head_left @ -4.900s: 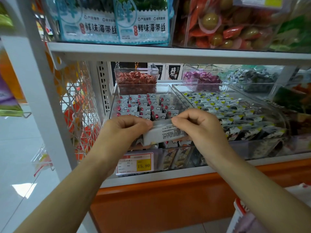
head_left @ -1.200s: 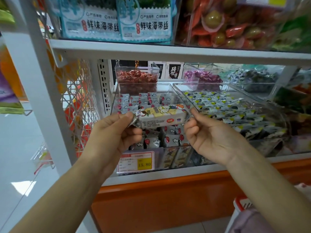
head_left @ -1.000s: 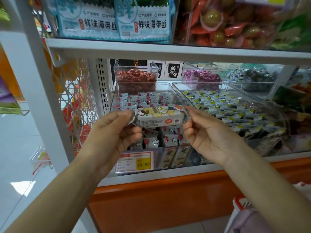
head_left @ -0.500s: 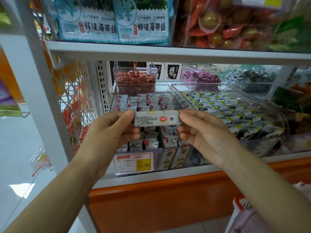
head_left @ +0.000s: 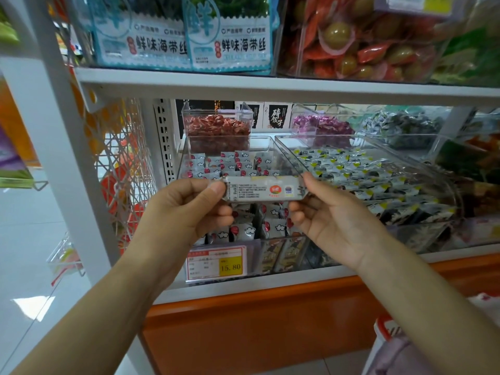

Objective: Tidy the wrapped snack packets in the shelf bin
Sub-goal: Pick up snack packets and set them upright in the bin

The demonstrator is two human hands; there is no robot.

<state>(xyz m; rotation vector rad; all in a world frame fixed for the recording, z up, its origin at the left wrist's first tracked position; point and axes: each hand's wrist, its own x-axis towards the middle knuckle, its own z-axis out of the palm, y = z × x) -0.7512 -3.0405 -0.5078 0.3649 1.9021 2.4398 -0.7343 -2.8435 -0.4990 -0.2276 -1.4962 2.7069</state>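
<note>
Packet (head_left: 263,188): held level above clear bin (head_left: 270,147)
L hand (head_left: 186,209): fingers pinching packet's left end
R hand (head_left: 332,223): fingers pinching right end

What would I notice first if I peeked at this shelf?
The left hand and right hand pinch a white packet by its ends, in the middle, in front of the bin. Below it sits a yellow price tag, and behind, a tub of red sweets.

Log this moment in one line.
left hand: pinches snack packet, left end | right hand: pinches right end | packet level by shelf bin | not yet placed
</note>
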